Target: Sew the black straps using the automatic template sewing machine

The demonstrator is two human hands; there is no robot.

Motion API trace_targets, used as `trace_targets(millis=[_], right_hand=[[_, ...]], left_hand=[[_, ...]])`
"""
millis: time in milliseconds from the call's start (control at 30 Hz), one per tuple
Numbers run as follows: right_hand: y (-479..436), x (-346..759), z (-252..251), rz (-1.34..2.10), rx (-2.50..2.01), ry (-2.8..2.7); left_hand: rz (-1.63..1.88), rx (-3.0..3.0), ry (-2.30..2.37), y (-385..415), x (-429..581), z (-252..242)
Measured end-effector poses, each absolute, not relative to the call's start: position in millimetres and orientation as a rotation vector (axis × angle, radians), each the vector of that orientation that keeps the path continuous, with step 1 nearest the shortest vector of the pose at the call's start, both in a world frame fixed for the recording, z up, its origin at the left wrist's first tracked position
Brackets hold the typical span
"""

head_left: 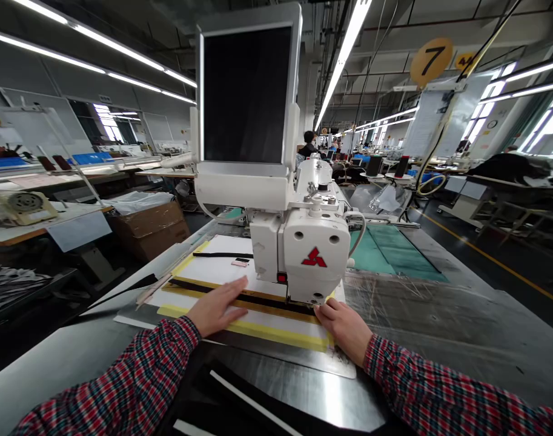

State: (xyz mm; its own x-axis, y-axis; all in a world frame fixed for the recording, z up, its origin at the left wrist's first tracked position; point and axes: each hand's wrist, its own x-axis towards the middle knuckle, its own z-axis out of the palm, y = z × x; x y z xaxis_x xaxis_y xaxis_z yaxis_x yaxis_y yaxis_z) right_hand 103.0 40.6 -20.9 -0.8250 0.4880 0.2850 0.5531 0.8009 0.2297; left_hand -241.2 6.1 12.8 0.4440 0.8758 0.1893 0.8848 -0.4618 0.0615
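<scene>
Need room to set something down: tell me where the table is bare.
Bare steel table spreads right of the right hand, below the green sheet. It is crowded at the sewing machine head, where the left hand rests on the white template.

This was a big sewing factory. It had a white sewing machine (312, 254), more machines (376, 166) in long rows, and long bright lights (344, 54) up above.

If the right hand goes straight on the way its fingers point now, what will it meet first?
The right hand lies on the white board. Straight on, it would probably meet the end of the black strip first, then the sewing machine head, though the depth is hard to judge.
</scene>
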Motion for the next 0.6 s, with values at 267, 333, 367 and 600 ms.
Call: trace_targets(millis=[267,333,367,600], right_hand=[[17.7,121.3,7.6,-0.116,-0.823,-2.657],[-2.6,123.1,23.8,0.155,-0.832,-2.7],[-13.6,121.8,30.8,0.329,-0.824,-2.708],[-62.3,67.1,26.5,0.812,-0.821,-2.784]], left_hand=[[-0.304,-2.052,-1.87,7.6,-299.3,5.1],[-0.421,-2.216,-1.827,10.1,-296.6,5.9],[-0.478,-2.312,-1.808,11.4,-295.0,6.6],[-0.573,-2.529,-1.889,10.7,-316.4,15.6]])
